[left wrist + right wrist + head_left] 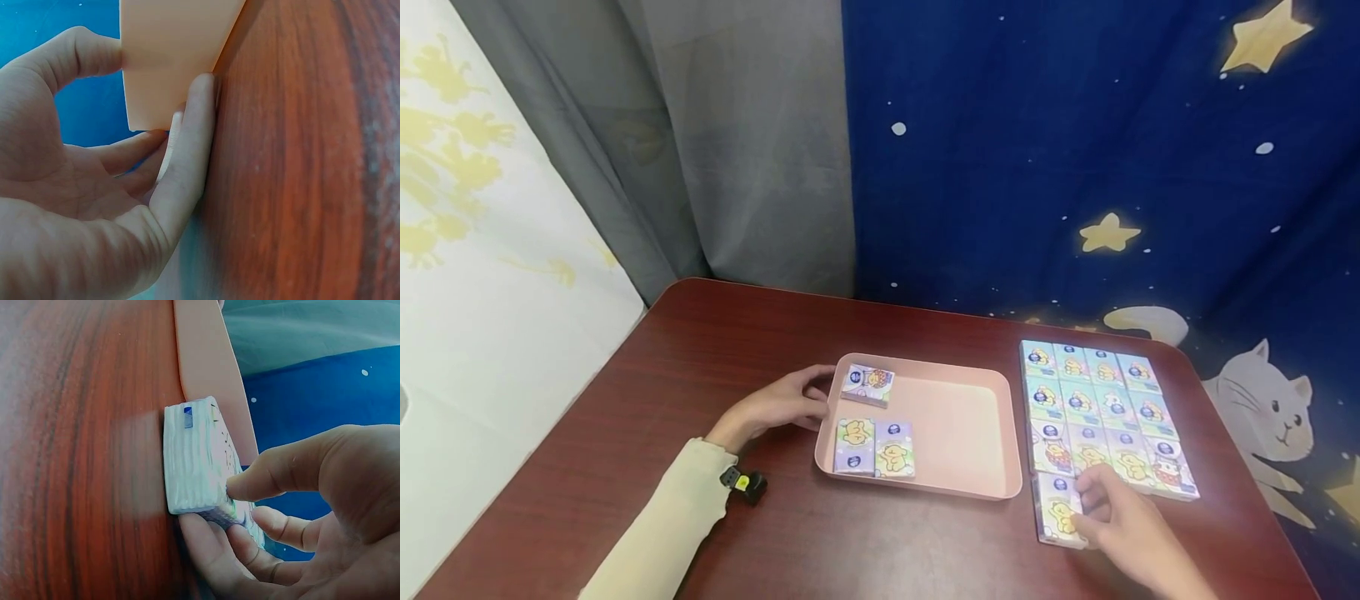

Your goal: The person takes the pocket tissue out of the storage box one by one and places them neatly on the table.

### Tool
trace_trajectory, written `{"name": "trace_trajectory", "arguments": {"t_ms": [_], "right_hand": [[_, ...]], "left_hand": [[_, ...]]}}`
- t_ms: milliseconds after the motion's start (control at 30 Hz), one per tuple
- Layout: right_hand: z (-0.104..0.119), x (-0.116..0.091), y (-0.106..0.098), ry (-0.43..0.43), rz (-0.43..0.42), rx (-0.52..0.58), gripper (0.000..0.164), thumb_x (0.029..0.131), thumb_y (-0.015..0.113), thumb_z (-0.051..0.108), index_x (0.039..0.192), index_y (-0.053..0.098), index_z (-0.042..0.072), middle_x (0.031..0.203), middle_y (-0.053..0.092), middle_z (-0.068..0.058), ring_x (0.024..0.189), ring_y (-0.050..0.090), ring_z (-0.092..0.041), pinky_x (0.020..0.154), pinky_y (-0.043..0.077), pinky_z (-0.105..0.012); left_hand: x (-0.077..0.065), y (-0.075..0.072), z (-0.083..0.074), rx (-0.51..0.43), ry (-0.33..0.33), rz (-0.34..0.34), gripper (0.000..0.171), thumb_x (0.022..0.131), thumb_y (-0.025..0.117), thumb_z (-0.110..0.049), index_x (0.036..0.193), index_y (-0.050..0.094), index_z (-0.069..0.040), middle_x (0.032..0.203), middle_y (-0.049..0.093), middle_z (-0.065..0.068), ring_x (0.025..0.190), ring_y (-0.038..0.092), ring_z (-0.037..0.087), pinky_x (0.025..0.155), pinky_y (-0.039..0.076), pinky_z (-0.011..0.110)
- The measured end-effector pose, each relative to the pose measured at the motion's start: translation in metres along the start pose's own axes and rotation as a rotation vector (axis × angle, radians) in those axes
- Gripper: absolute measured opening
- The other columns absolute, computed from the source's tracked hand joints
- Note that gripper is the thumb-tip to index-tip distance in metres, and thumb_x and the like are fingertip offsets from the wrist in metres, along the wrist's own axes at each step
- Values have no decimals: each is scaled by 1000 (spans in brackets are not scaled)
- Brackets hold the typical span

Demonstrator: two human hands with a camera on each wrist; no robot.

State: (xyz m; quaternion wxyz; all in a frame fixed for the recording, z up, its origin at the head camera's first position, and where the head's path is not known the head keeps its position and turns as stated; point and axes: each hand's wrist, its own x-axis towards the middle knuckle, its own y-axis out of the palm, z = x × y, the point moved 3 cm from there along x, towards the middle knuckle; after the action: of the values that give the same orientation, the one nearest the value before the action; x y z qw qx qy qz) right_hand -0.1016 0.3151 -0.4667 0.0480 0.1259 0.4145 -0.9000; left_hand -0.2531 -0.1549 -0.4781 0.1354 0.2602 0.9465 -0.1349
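My left hand (786, 402) holds the left side of a shallow pink tray (943, 487). In the left wrist view, its thumb meets the tray wall (169, 56) and another finger lies low by the tabletop. Inside the tray, three pocket tissue packs lie at the left: a tissue pack (868, 385) at the back and two side by side in front. Right of the tray, my right hand (1123, 521) grips a tissue pack (1058, 510) at the near-left of a block of packs. Its folded side (190, 462) faces the right wrist camera; the pack stays low, close to the table.
Several more tissue packs (1097, 400) stand in tight rows on the right of the reddish-brown table (760, 333). Grey curtain (760, 167) and blue star-patterned curtain (985, 183) hang behind the table. A white surface with yellow figures (467, 167) is at the left.
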Motion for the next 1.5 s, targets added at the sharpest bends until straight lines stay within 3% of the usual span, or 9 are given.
{"name": "trace_trajectory", "arguments": {"t_ms": [200, 400, 500, 700, 933, 1300, 1500], "right_hand": [[8, 2, -3, -3, -2, -46, 35, 88, 82, 4, 115, 59, 5, 98, 64, -5, 87, 62, -22, 71, 54, -34], [30, 5, -6, -129, -79, -95, 32, 85, 82, -2, 99, 57, 13, 81, 60, -2, 74, 57, -20, 64, 45, -31], [45, 10, -3, -177, -93, -78, 31, 84, 83, -1, 96, 59, 15, 77, 56, 0, 68, 52, -19, 61, 44, -31], [80, 27, 4, -306, -97, -89, 30, 83, 84, 2, 95, 62, 18, 78, 59, 5, 69, 54, -14, 63, 46, -29], [123, 47, 16, -445, -38, -104, 23, 84, 80, 3, 98, 67, 16, 80, 63, 8, 74, 58, -11, 66, 52, -31], [177, 77, 46, -485, 84, -214, 20, 87, 82, 10, 98, 67, 15, 81, 65, 7, 74, 58, -13, 70, 52, -35], [194, 87, 64, -475, 162, -286, 28, 87, 85, 17, 110, 70, 10, 87, 67, 4, 84, 61, -17, 78, 56, -39]], "left_hand": [[0, 1, -2, 14, 1, -1, 89, 94, 78, -9, 169, 31, 1, 118, 68, 23, 103, 73, 28, 90, 67, 45], [0, 0, 0, 12, -1, 0, 89, 94, 77, -8, 169, 30, 2, 119, 67, 23, 103, 73, 28, 90, 67, 45], [0, 0, 1, -1, -10, -4, 89, 94, 78, -8, 169, 31, 0, 118, 68, 23, 103, 73, 29, 90, 67, 45], [-1, 1, 0, 2, 7, 2, 89, 95, 76, -7, 169, 28, 3, 118, 67, 24, 102, 73, 28, 90, 67, 47], [1, 1, 2, 8, 12, 4, 89, 95, 76, -8, 169, 29, 3, 119, 67, 24, 102, 73, 28, 90, 67, 47], [-1, 1, 1, -16, 22, 10, 88, 95, 75, -6, 169, 27, 4, 118, 67, 24, 101, 73, 28, 90, 67, 47], [0, 1, 1, -27, 18, 8, 87, 95, 74, -4, 169, 28, 4, 118, 67, 25, 102, 73, 29, 90, 67, 47]]}}
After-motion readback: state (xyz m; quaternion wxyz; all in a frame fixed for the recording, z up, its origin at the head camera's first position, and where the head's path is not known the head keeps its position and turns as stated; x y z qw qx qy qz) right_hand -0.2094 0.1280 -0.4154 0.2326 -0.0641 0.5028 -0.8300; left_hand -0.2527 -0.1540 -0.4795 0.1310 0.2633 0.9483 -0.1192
